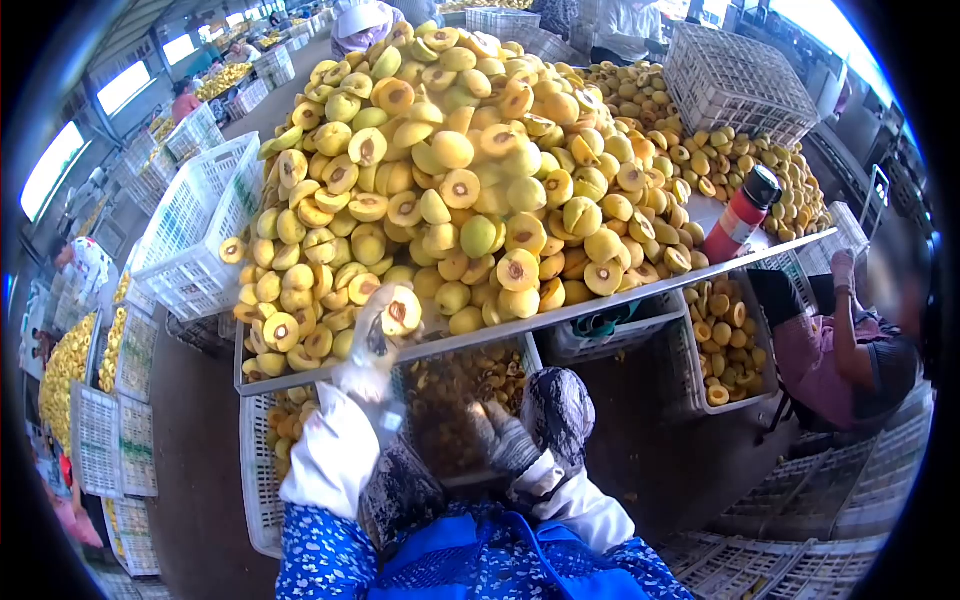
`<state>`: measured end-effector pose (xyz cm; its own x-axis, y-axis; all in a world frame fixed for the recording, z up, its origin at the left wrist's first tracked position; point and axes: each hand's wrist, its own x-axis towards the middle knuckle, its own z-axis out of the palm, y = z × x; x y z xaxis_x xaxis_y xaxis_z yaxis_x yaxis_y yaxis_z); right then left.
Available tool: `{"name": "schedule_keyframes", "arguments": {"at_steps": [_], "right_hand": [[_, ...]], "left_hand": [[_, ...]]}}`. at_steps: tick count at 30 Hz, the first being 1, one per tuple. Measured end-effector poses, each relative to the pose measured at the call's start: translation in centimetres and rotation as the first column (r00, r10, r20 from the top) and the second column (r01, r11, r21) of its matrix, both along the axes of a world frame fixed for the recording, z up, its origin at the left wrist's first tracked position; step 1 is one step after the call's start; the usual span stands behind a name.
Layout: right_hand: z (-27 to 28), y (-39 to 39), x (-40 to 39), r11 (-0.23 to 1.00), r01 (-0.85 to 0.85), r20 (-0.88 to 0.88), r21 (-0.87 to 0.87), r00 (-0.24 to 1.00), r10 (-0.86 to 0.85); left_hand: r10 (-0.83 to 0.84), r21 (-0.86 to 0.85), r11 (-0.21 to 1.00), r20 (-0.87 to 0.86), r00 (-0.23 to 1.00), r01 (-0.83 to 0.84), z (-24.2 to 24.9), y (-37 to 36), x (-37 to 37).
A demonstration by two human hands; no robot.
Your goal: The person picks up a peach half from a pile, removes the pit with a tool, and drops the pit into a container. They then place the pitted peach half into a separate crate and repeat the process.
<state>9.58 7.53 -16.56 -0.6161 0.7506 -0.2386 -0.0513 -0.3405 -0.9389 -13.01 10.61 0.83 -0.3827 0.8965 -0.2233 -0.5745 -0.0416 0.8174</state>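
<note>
A large heap of halved yellow fruit (450, 190) lies on a metal-edged table (560, 318). My left hand (368, 345), in a pale glove, holds a fruit half (401, 311) with its brown centre facing up, at the table's front edge. My right hand (503, 437), in a grey glove, is lower, above a crate of dark fruit scraps below the table edge. Its fingers look curled, and whatever they hold, if anything, is too blurred to make out.
A white crate (197, 232) stands left of the heap. A red bottle (741, 214) is at the table's right. An upturned crate (738, 84) rests on the fruit behind. Below right are a crate of fruit (722, 340) and a seated person (850, 345).
</note>
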Motion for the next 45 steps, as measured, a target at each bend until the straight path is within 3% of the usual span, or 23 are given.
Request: {"name": "schedule_keyframes", "arguments": {"at_steps": [1, 2, 4, 6, 7, 10, 16, 18, 20, 21, 25, 26, 27, 29, 31, 33, 35, 36, 38, 39, 40, 43, 45], "right_hand": [[1.6, 0.9, 0.2, 0.999, -0.042, -0.007, 0.002, 0.999, 0.042], [4.6, 1.1, 0.6, 0.950, -0.057, 0.067, 0.307, 0.997, 0.038], [10.1, 1.2, 1.2, 0.491, -0.157, 0.227, 0.857, 0.970, -0.085], [13.4, 1.3, 0.8, 0.254, -0.230, 0.270, 0.939, 0.953, -0.135], [13.4, 1.2, 0.4, 0.268, -0.200, 0.245, 0.942, 0.959, -0.144], [12.2, 1.4, -1.0, 0.570, -0.364, 0.473, 0.736, 0.880, -0.049], [11.7, 0.7, -1.9, 0.586, -0.475, 0.601, 0.656, 0.799, -0.025], [12.8, 0.1, -2.1, 0.597, -0.482, 0.612, 0.642, 0.791, -0.019], [12.1, -0.2, -2.5, 0.620, -0.521, 0.668, 0.586, 0.745, -0.005], [11.9, -0.3, -2.5, 0.638, -0.535, 0.693, 0.554, 0.721, 0.002], [12.2, 0.1, -1.1, 0.754, -0.386, 0.446, 0.532, 0.884, 0.138], [11.9, -0.2, -1.2, 0.834, -0.169, -0.079, 0.525, 0.966, 0.245], [11.9, 0.5, -0.5, 0.908, -0.392, -0.026, 0.150, 0.916, 0.400], [8.9, 1.2, 0.0, 0.746, -0.624, -0.459, -0.233, 0.747, 0.482], [8.0, 0.6, -0.2, 0.388, -0.818, -0.803, -0.425, 0.539, 0.256], [9.6, -1.5, -0.9, 0.377, -0.754, -0.810, -0.538, 0.586, 0.015], [10.4, -1.9, -1.3, 0.827, -0.561, -0.615, -0.040, 0.666, 0.422], [11.2, -1.0, -0.5, 0.745, -0.656, -0.552, -0.119, 0.668, 0.500], [12.6, 1.0, 0.9, 0.546, -0.783, -0.424, -0.298, 0.621, 0.659], [11.8, 1.3, 0.9, 0.322, -0.854, -0.588, -0.408, 0.516, 0.623], [11.6, 2.1, 0.7, 0.080, -0.890, -0.726, -0.449, 0.415, 0.548], [15.7, -2.7, 0.4, 0.430, -0.521, -0.530, -0.738, 0.841, 0.108], [9.7, -3.4, -1.0, 0.630, -0.450, -0.570, -0.632, 0.821, 0.014]], "left_hand": [[0.049, 0.019, 0.998, 0.090, 0.995, -0.051, 0.1, -1.0, 1.5], [0.093, 0.030, 0.994, 0.183, 0.979, -0.101, -0.2, -1.8, 2.6], [0.033, 0.055, 0.998, 0.173, 0.984, -0.043, -2.6, -3.0, 3.2], [0.071, 0.052, 0.996, 0.011, 0.997, -0.071, -3.5, -4.1, 4.9], [0.098, 0.025, 0.995, -0.005, 0.995, -0.098, -3.6, -4.6, 5.6], [0.180, -0.015, 0.983, -0.120, 0.976, -0.183, -2.4, -5.8, 7.3], [0.331, 0.033, 0.937, -0.400, 0.855, -0.347, 2.6, -7.4, 10.6], [0.322, 0.085, 0.921, -0.715, 0.621, -0.379, 2.6, -7.9, 10.5], [0.270, 0.056, 0.922, -0.802, 0.533, -0.384, 3.2, -8.5, 10.8], [0.239, -0.003, 0.927, -0.766, 0.597, -0.375, 4.4, -9.0, 11.2], [0.044, -0.125, 0.986, -0.452, 0.891, -0.112, 0.1, -8.7, 9.0], [0.010, -0.064, 0.997, -0.381, 0.925, -0.037, -0.8, -8.7, 8.5], [-0.154, -0.101, 0.987, -0.321, 0.935, 0.127, -2.0, -8.4, 7.1], [-0.120, -0.024, 0.993, -0.259, 0.958, 0.118, -3.5, -7.7, 6.8], [0.028, 0.069, 0.998, -0.224, 0.974, -0.013, -3.2, -7.7, 7.6], [0.190, 0.095, 0.980, -0.180, 0.965, -0.175, -3.2, -8.3, 8.6], [0.201, 0.028, 0.980, -0.163, 0.966, -0.199, -2.9, -9.3, 8.6], [0.135, 0.070, 0.990, -0.319, 0.938, -0.119, -2.5, -9.6, 8.1], [-0.102, 0.056, 0.969, -0.799, 0.592, 0.243, -3.0, -9.6, 6.6], [-0.196, -0.009, 0.944, -0.819, 0.540, 0.329, -2.3, -9.6, 6.8], [-0.168, 0.052, 0.960, -0.683, 0.711, 0.277, -2.2, -9.4, 7.2], [-0.052, 0.089, 0.994, -0.138, 0.989, 0.065, 0.0, -9.2, 9.3], [0.219, 0.048, 0.974, 0.058, 0.974, -0.222, -1.2, -9.3, 8.9]]}}
